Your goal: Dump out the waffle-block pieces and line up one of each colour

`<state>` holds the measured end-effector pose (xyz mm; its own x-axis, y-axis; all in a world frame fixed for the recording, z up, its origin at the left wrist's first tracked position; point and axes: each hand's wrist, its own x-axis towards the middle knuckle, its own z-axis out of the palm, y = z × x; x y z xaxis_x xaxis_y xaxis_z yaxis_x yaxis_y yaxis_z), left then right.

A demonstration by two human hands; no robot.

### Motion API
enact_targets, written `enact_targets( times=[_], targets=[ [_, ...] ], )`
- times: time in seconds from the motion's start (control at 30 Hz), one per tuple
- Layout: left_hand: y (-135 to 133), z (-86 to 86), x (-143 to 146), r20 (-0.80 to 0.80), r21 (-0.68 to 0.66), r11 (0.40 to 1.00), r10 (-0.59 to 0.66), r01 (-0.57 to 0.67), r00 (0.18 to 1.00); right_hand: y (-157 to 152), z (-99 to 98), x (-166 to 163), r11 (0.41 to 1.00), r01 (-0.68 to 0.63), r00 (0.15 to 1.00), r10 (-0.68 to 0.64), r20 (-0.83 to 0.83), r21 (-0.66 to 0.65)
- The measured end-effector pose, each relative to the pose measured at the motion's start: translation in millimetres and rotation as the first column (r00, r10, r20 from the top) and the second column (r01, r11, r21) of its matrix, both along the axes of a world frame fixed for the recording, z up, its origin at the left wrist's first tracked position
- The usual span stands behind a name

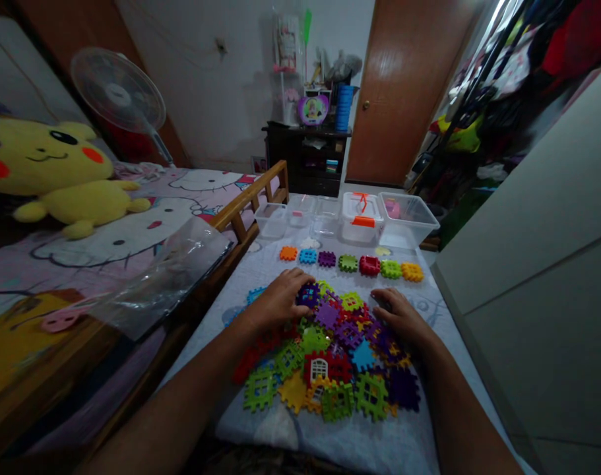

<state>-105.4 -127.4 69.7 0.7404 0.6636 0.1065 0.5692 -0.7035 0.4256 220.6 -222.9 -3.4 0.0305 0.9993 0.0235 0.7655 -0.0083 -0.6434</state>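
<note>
A heap of colourful interlocking plastic tiles (330, 356) lies on a light cloth-covered surface (369, 442) in front of me. My left hand (280, 300) rests on the heap's far left side, fingers curled over a dark blue tile (307, 293). My right hand (402, 316) lies flat on the heap's right side, fingers spread toward the middle. Beyond the heap, a row of several single tiles (349, 262) runs from orange at the left to yellow at the right.
Clear plastic boxes (406, 221), one with an orange latch (362, 218), stand at the far edge. A bed with a yellow plush toy (57, 175) and a plastic bag (166, 277) is at left; a grey cabinet (542, 264) at right.
</note>
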Motion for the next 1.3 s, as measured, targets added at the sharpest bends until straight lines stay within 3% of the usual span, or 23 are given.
enact_targets(
  times=[0.17,0.33,0.47,0.9,1.3],
  targets=[
    [49,4.8,-31,0.027,0.011,0.988,0.153,-0.153,0.988,1,-3.7,1,1.0,0.002,1.0,-0.002,0.01,0.018],
    [110,-13.7,-56,-0.131,0.099,0.931,0.363,-0.352,0.923,2,-7.0,3,1.0,0.0,0.999,0.0,0.036,0.015],
    [140,-30.6,-56,-0.187,0.094,0.908,0.419,-0.408,0.888,2,-8.6,4,1.0,0.012,0.999,-0.013,0.04,0.008],
    [184,-51.1,-62,-0.283,-0.047,0.92,0.362,-0.39,0.888,1,-6.5,2,1.0,0.023,1.0,-0.023,-0.004,-0.001],
    [189,-60.0,-60,-0.229,-0.003,0.932,0.352,-0.362,0.908,0,-5.8,1,1.0,0.022,0.999,-0.022,0.028,0.001]
  ],
)
